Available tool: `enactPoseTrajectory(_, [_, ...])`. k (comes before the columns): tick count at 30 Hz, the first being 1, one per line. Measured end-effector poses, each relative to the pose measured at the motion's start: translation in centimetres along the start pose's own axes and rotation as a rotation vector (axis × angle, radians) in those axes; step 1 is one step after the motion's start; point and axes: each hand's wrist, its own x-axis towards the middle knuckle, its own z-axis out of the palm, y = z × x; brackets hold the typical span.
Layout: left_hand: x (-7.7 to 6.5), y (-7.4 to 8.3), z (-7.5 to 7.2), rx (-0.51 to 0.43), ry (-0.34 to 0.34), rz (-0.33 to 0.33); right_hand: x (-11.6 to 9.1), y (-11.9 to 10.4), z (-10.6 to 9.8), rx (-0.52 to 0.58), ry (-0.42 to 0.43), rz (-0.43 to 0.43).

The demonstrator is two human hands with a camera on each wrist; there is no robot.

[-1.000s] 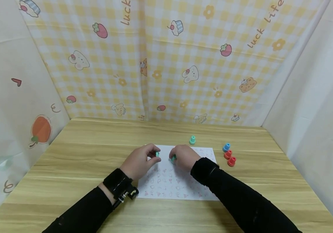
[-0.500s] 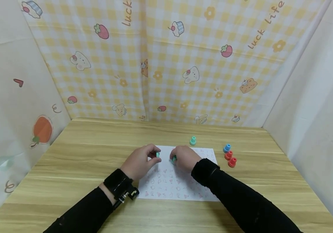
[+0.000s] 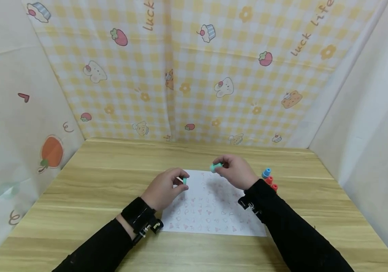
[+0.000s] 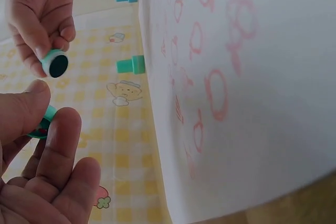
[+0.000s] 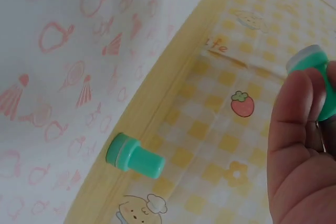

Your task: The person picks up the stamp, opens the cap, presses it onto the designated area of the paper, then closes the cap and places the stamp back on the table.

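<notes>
In the head view my left hand (image 3: 161, 189) pinches a small green cap (image 3: 185, 181) above the left edge of a white sheet of paper (image 3: 194, 223). Seen from the left wrist, that cap is partly covered by thumb and fingers, with a bit of red inside. My right hand (image 3: 236, 172) holds a green stamp (image 3: 216, 167) over the paper's far edge; its dark round face (image 4: 59, 66) shows in the left wrist view. Another green stamp (image 5: 137, 156) stands on the table just past the paper, hidden behind the right hand in the head view. Rows of red prints cover much of the sheet.
Right of the paper stand a blue stamp (image 3: 266, 173) and two red stamps (image 3: 269, 180), partly behind the right forearm. The wooden table (image 3: 112, 162) ends at a yellow checked cloth (image 3: 194, 94) at the back, with white cloth on both sides.
My right hand has risen from low over the paper and moved right and away with the green stamp, turning so its thumb side shows. The left hand stays nearly still with the cap.
</notes>
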Motion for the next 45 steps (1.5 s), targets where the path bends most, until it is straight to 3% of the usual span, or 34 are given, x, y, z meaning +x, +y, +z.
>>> enactPoseTrajectory(12, [0.0,0.7,0.4,-0.079,-0.026,0.012,-1.3,0.6,0.8,0.263,-0.03,-0.046])
enactPoseTrajectory(30, [0.4,2.0,1.2,-0.125,-0.047,0.06,-2.1,-0.1,2.4,0.323,-0.113,-0.031])
enactPoseTrajectory(45, [0.2,2.7,1.5,-0.111,-0.079,0.084,-2.5,-0.4,2.7,0.319,-0.157,-0.076])
